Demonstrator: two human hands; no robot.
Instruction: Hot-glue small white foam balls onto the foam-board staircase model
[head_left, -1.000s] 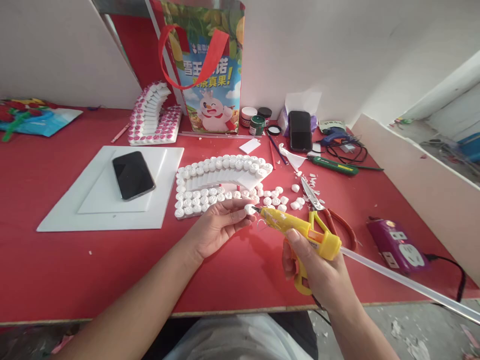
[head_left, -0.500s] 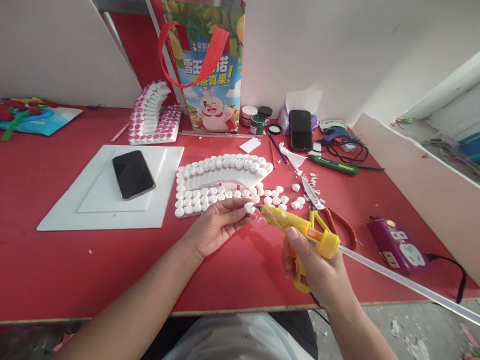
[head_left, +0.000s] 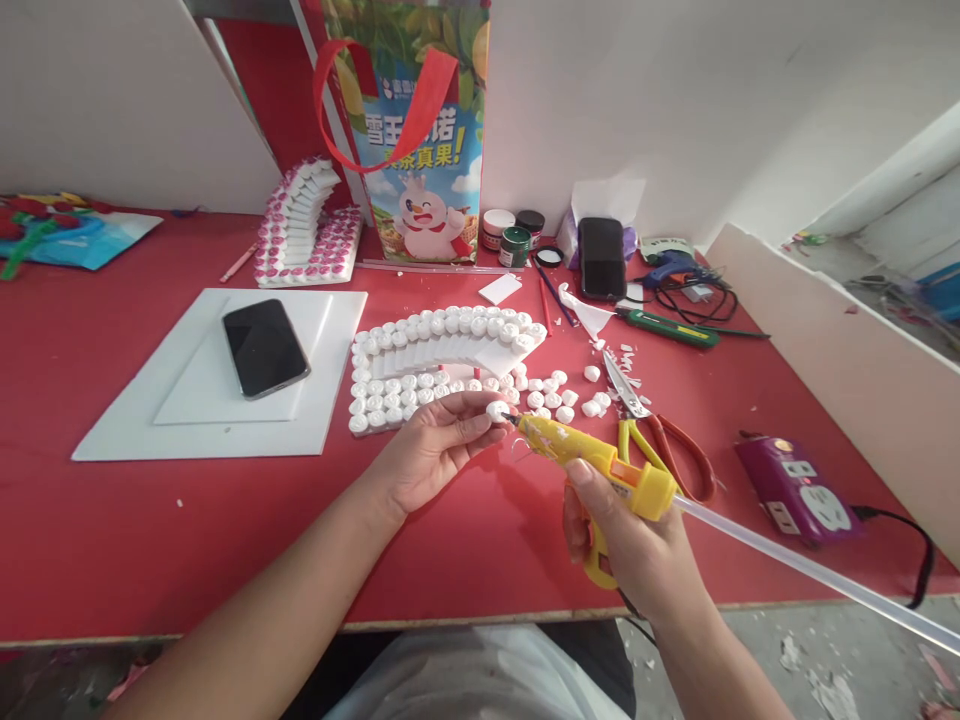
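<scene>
Between its fingertips, my left hand (head_left: 442, 445) pinches a small white rosette piece (head_left: 497, 411). A yellow glue gun (head_left: 574, 443) is gripped in my right hand (head_left: 630, 520), its dark nozzle at the rosette and a long clear glue stick (head_left: 795, 565) coming out of its back. Just beyond my left hand stands a white curved model (head_left: 409, 355) edged with rows of white rosettes; my fingers hide part of its front edge. Several loose white rosettes (head_left: 553, 400) lie to its right. A thin glue strand hangs below the nozzle.
Scissors (head_left: 630, 395) lie open right of the loose pieces. Farther right is a purple power box (head_left: 799, 490). A phone (head_left: 266, 348) rests on white boards (head_left: 112, 430) at left. Behind are a pink-and-white model (head_left: 307, 230), a bag (head_left: 427, 190), paint jars (head_left: 514, 246) and a green cutter (head_left: 667, 329).
The glue gun has shifted slightly left, its nozzle now against the rosette in my left hand. Both hands keep their holds.
</scene>
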